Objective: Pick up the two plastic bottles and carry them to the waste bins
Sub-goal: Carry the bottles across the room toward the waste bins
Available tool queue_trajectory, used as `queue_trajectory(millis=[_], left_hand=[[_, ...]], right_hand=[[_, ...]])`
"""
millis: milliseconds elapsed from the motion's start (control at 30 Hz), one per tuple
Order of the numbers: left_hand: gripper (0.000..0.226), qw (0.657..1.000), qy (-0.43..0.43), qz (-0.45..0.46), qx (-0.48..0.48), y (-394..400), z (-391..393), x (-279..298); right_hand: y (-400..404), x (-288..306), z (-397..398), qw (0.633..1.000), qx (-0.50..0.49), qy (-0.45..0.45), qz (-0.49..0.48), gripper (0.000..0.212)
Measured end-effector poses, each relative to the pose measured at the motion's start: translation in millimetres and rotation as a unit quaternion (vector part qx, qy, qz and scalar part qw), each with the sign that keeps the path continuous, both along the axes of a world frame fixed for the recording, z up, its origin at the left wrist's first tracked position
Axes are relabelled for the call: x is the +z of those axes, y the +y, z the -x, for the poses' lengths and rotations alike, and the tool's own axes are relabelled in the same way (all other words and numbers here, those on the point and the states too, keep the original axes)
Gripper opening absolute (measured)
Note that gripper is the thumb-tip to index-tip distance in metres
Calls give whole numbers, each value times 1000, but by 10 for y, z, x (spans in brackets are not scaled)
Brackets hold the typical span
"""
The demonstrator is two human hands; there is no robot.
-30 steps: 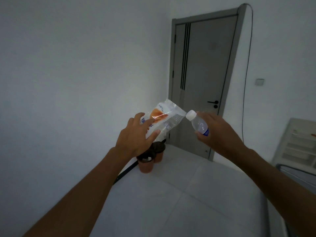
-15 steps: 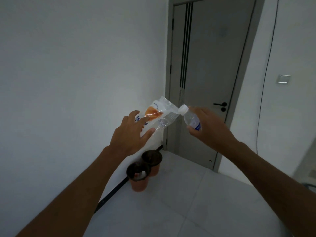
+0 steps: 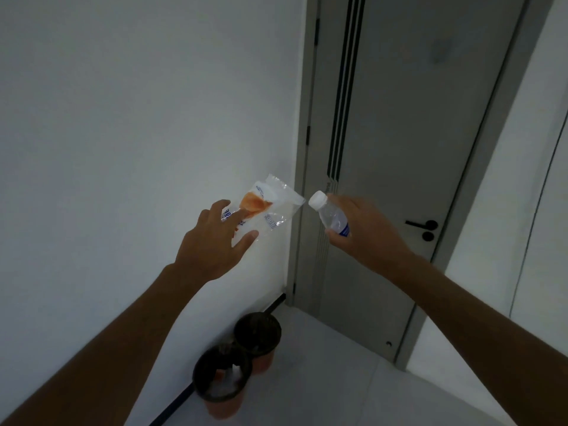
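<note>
left hand (image 3: 215, 241): I'm pinching the flattened clear bottle (image 3: 261, 210) between thumb and fingers; the other fingers are fanning apart over its lower end.
flattened clear bottle: it's sitting up in the air left of the door frame, tilted, with an orange patch on its label. It's looking crushed and sheet-thin, so I'm judging it very light, floppy and slick. A flat pinch near the middle should be enough; squeezing harder is only going to crumple it.
waste bins (image 3: 239, 361): two orange bins with dark liners are standing on the floor against the wall, touching each other, below and between my arms. They're not reached yet; both bottles are well above them.
small bottle (image 3: 333, 215): white cap is pointing up-left, nearly meeting the crushed one's corner. It's looking rigid, round, empty or near it. Light, but smooth, so it could be rolling in a loose grip.
right hand (image 3: 368, 232): I'm wrapping fingers round the small bottle's lower body, closed on it, thumb underneath.
</note>
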State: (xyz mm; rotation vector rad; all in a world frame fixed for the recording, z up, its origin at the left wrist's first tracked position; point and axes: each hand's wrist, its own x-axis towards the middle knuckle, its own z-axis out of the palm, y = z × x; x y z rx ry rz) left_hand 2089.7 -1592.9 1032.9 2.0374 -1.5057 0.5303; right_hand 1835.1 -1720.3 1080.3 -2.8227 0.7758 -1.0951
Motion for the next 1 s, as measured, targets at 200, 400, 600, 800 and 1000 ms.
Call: queue_trajectory(millis=[200, 400, 600, 800, 1000], left_hand=[[59, 999, 5, 31, -2, -1330, -807, -167], [59, 999, 3, 41, 18, -2321, -1485, 103], [58, 997, -14, 30, 70, -2847, -2020, 191], [60, 988, -21, 8, 151, -3193, -2442, 95], [58, 963, -29, 13, 266, -3713, -2693, 168]], right_hand=[[-1312, -133, -892, 1000, 9, 14, -2, 55], [-2362, 109, -1667, 999, 30, 14, -17, 56], [-3251, 134, -2410, 996, 85, -3, -28, 59], [-3942, 14, -3232, 986, 165, -3, -27, 58], [-4788, -13, -3875, 966, 257, 0, -24, 58]])
